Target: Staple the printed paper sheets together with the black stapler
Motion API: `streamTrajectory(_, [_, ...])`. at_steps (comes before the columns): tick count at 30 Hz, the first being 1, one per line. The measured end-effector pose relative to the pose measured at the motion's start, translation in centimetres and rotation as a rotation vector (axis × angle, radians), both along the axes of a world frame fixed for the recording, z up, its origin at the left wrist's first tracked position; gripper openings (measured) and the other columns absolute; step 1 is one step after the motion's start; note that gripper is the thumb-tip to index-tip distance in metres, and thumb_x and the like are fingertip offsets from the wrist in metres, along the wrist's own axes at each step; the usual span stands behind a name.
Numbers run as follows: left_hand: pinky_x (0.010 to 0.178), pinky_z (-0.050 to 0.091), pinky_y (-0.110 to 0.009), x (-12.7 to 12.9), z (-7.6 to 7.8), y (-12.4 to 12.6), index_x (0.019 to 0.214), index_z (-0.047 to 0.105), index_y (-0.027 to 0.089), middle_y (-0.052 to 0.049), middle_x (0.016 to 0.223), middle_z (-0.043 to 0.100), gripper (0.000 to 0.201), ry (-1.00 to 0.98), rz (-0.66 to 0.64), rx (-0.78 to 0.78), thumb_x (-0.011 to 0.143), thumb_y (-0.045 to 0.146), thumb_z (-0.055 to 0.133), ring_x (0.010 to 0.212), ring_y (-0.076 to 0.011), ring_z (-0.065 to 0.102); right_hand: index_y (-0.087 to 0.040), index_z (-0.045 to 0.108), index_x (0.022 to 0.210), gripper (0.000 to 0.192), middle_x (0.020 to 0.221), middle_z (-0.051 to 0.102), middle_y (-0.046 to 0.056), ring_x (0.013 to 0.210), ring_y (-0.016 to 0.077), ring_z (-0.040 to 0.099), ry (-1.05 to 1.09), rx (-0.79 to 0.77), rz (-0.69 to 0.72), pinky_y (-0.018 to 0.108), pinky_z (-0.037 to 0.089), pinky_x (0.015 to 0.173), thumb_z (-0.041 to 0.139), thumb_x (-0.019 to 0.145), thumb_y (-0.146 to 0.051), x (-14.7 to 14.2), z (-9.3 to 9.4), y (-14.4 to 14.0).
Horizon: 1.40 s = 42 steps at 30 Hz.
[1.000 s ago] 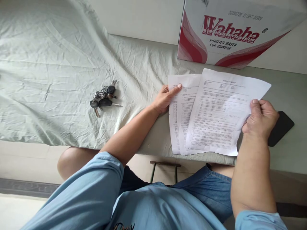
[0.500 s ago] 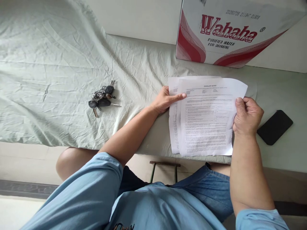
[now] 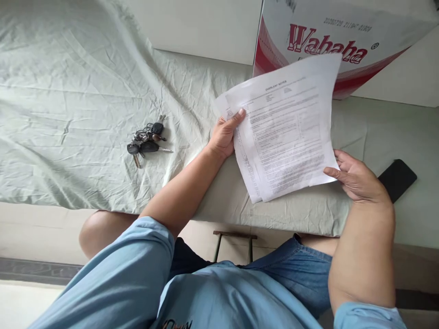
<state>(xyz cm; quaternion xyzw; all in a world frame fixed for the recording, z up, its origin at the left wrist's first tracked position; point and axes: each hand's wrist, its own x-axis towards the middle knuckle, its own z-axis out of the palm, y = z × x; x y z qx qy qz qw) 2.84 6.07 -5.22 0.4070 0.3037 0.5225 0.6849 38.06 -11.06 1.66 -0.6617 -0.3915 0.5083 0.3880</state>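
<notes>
A stack of printed white sheets (image 3: 284, 128) is lifted off the pale green cloth (image 3: 85, 114) and tilted, its top edge in front of the box. My left hand (image 3: 224, 135) grips the stack's left edge, thumb on top. At the lower right corner my right hand (image 3: 355, 176) has its fingers spread, the fingertips touching the sheets' edge from beside and below.
A bunch of keys (image 3: 146, 139) lies on the cloth to the left. A black phone (image 3: 399, 178) lies at the right, partly behind my right hand. A red and white Wahaha water carton (image 3: 343, 32) stands at the back. My knees and a stool frame (image 3: 235, 244) show below the table edge.
The sheets were fanned apart on the cloth, then gathered into one stack, and now they are raised and tilted left. My right hand has loosened its grip and opened at the corner.
</notes>
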Motion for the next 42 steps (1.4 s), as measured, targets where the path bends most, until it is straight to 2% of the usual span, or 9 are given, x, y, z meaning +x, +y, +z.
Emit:
streamTrajectory(4, [0.125, 0.063, -0.059, 0.2, 0.0, 0.3, 0.123, 0.083, 0.023, -0.011, 0.128, 0.09, 0.073, -0.037, 0.048, 0.024, 0.082, 0.082, 0.097, 0.155, -0.0441, 0.072, -0.027, 0.091, 0.106, 0.067, 0.106, 0.091, 0.004, 0.108, 0.0315, 0.084, 0.008, 0.092, -0.196, 0.059, 0.066, 0.118, 0.118, 0.049, -0.048, -1.4, -0.8, 1.0])
streamTrajectory(8, [0.128, 0.061, -0.062, 0.3, 0.7, -0.4, 0.123, 0.084, 0.022, -0.013, 0.13, 0.088, 0.076, -0.023, -0.005, 0.039, 0.072, 0.075, 0.105, 0.154, -0.046, 0.073, -0.03, 0.086, 0.085, 0.052, 0.102, 0.088, 0.002, 0.116, 0.0362, 0.084, 0.034, 0.615, -0.527, 0.069, 0.062, 0.12, 0.115, 0.044, -0.045, -1.4, -1.1, 2.9])
streamTrajectory(11, [0.126, 0.062, -0.062, 0.0, 1.0, -1.0, 0.115, 0.087, 0.023, -0.012, 0.119, 0.089, 0.073, 0.026, -0.094, 0.056, 0.066, 0.072, 0.11, 0.146, -0.0456, 0.078, -0.034, 0.087, 0.082, 0.046, 0.116, 0.088, 0.003, 0.134, 0.0454, 0.079, 0.067, 0.954, -0.484, 0.078, 0.061, 0.115, 0.11, 0.05, -0.057, -0.2, -0.2, 3.6])
streamTrajectory(14, [0.119, 0.067, -0.059, -0.7, 1.2, -1.1, 0.102, 0.09, 0.026, -0.008, 0.107, 0.09, 0.064, 0.087, -0.164, 0.1, 0.068, 0.078, 0.107, 0.132, -0.0427, 0.084, -0.034, 0.085, 0.071, 0.044, 0.132, 0.087, 0.004, 0.144, 0.0507, 0.074, 0.105, 1.059, -0.414, 0.082, 0.064, 0.108, 0.108, 0.049, -0.065, 0.5, 0.8, 3.5])
streamTrajectory(22, [0.108, 0.07, -0.05, -1.7, 1.1, -0.7, 0.1, 0.094, 0.022, -0.011, 0.11, 0.093, 0.057, 0.317, -0.142, 0.195, 0.078, 0.074, 0.103, 0.112, -0.0354, 0.088, -0.031, 0.087, 0.083, 0.045, 0.142, 0.083, 0.007, 0.15, 0.0531, 0.07, 0.059, 1.041, -0.396, 0.083, 0.064, 0.109, 0.107, 0.059, -0.063, -0.9, 1.2, 2.5])
streamTrajectory(29, [0.114, 0.068, -0.05, -1.7, -0.8, 0.5, 0.099, 0.093, 0.025, -0.009, 0.107, 0.092, 0.055, 0.203, -0.036, 0.152, 0.078, 0.075, 0.104, 0.121, -0.0356, 0.087, -0.032, 0.086, 0.109, 0.068, 0.139, 0.082, 0.007, 0.158, 0.0427, 0.064, 0.032, 0.669, -0.263, 0.074, 0.05, 0.135, 0.115, 0.049, -0.047, -1.6, 0.9, 2.1])
streamTrajectory(33, [0.113, 0.069, -0.052, -2.0, 0.4, 0.4, 0.093, 0.092, 0.026, -0.007, 0.1, 0.09, 0.054, 0.167, -0.062, 0.13, 0.074, 0.075, 0.105, 0.126, -0.0375, 0.087, -0.029, 0.088, 0.089, 0.05, 0.139, 0.082, 0.01, 0.155, 0.0482, 0.067, 0.005, 0.88, -0.311, 0.079, 0.055, 0.126, 0.114, 0.052, -0.05, -1.7, 1.2, 2.5])
streamTrajectory(37, [0.107, 0.071, -0.056, -3.3, 1.5, 0.3, 0.089, 0.092, 0.025, -0.006, 0.094, 0.088, 0.052, 0.198, -0.165, 0.124, 0.067, 0.068, 0.112, 0.119, -0.04, 0.088, -0.033, 0.09, 0.102, 0.067, 0.145, 0.081, 0.009, 0.151, 0.0521, 0.069, 0.022, 1.0, -0.322, 0.082, 0.063, 0.111, 0.115, 0.046, -0.06, -1.6, 1.8, 2.2])
streamTrajectory(42, [0.099, 0.073, -0.056, -4.0, 1.3, 0.5, 0.094, 0.093, 0.02, -0.011, 0.097, 0.088, 0.054, 0.294, -0.209, 0.151, 0.064, 0.058, 0.116, 0.1, -0.0375, 0.089, -0.038, 0.085, 0.12, 0.085, 0.139, 0.084, 0.004, 0.148, 0.0433, 0.073, 0.013, 0.627, -0.263, 0.075, 0.059, 0.127, 0.118, 0.042, -0.045, -1.9, 1.2, 0.5])
